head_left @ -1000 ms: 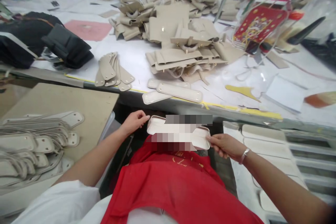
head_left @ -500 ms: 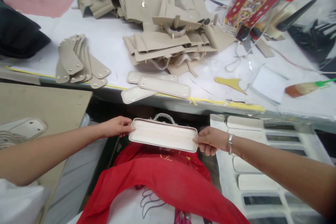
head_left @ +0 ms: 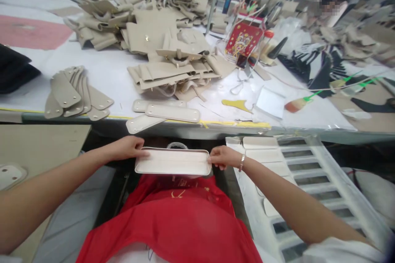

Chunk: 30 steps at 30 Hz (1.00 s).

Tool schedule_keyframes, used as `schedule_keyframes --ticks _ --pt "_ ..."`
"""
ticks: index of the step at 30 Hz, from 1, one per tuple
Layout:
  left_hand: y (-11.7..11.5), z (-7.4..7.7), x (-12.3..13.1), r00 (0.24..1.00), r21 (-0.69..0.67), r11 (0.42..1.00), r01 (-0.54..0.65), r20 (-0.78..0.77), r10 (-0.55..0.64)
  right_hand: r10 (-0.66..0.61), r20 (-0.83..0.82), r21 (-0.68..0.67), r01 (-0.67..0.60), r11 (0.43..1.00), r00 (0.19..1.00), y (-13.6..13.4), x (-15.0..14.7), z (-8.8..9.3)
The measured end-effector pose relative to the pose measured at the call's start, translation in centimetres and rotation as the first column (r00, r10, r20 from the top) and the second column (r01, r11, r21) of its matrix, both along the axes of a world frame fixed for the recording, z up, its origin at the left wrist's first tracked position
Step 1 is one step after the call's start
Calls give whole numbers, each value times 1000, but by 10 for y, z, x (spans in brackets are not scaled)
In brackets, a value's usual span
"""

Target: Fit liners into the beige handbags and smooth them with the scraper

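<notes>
Above my lap I hold a long, cream handbag body (head_left: 173, 162) with its oblong side facing me and a small curved handle (head_left: 177, 145) behind its far edge. My left hand (head_left: 135, 148) grips the left end, thumb on the inner face. At the opposite end my right hand (head_left: 221, 157) pinches the edge, with a silver bracelet on the wrist. Just beyond, on the table edge, lie a few pale oblong strips (head_left: 173, 113) with metal studs. A fan of beige studded pieces (head_left: 65, 90) rests farther left.
Beige bag parts (head_left: 173, 74) are heaped on the white table (head_left: 108, 78). A glue brush (head_left: 299, 102), yellow scrap (head_left: 237, 104) and red decorated box (head_left: 245, 40) lie to the right. Below, a slatted white rack (head_left: 311, 174) carries cream panels. Another person (head_left: 333, 4) is at the back right.
The view has tilted up and turned right, showing more of the room. Both hands still hold the handbag body, which now looks more level.
</notes>
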State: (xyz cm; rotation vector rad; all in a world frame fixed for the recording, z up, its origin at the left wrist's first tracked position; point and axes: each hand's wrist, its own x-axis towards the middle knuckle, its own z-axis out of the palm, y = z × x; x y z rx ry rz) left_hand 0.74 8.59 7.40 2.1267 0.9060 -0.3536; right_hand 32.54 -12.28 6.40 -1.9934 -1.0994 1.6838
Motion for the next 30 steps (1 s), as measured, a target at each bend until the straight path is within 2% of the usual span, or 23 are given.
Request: schedule_keyframes --ticks 1,2,3,4,6,9,12,15,18,22,27,30 --pt "-6 6 13 996 166 986 -3 84 -11 -13 84 148 0 989 996 -1 0 -1" --pt "-15 10 27 984 277 961 -15 174 -35 -45 159 297 -4 955 986 -2 -1 -2" --pt "-24 12 43 962 319 948 -10 261 -78 -81 218 427 -20 904 973 -3 -3 -2" --pt "-33 12 59 931 308 951 25 339 -134 -102 267 520 -54 852 958 -3 -5 -2" --pt "-50 8 89 879 213 962 173 406 -248 -76 366 592 -169 788 928 -2 -11 -1" --pt "-63 -3 118 839 113 928 354 399 -369 42 561 554 -413 723 826 1 -19 1" --pt "-61 -10 125 834 103 923 370 401 -379 98 680 498 -556 666 726 2 -22 1" --pt "-59 -10 121 828 119 916 383 394 -398 113 720 469 -600 648 685 3 -21 0" --pt "-60 -6 119 798 194 875 443 360 -483 143 748 432 -640 635 648 5 -21 1" --pt "-63 -4 120 744 316 782 537 258 -616 198 817 330 -720 611 542 6 -25 3" --pt "-68 0 121 665 388 666 638 158 -729 276 872 201 -808 553 405 4 -30 10" --pt "-72 3 118 635 436 594 676 63 -770 341 863 166 -846 507 374 12 -30 19"
